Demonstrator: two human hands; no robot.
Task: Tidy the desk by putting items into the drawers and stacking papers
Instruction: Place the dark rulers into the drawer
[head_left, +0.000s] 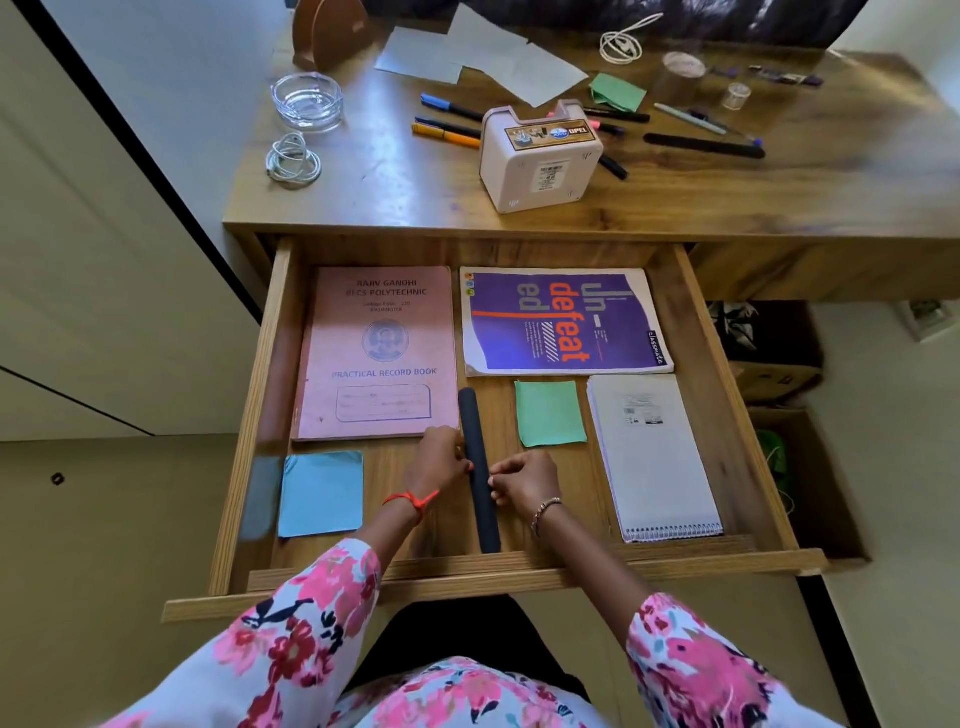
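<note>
Both hands are down in the open drawer (498, 571), working on a long black strip (470, 415) that lies lengthwise on the drawer floor, one end toward the desk and the other at the front wall. The left hand (436, 462), with a red thread round its wrist, has its fingers curled in tight and pinches the strip's left edge about midway along. The right hand (525, 480), with a beaded bracelet, is curled the same way and pinches the right edge just opposite, so the strip is held between the two sets of fingertips. Neither hand shows a wide opening; whether the strip is lifted or flat on the wood cannot be told. The strip runs between a pink record book (376, 353) on its left, whose near right corner touches the left hand, and a green note (549, 413) on its right. A purple notebook (563, 322) lies at the back right, a spiral notepad (652, 457) along the right side, and a blue note (321, 493) at the near left. On the desk (389, 192) above are a white box (540, 161), several pens (447, 135), loose papers (483, 57) and a second black strip (704, 145).
</note>
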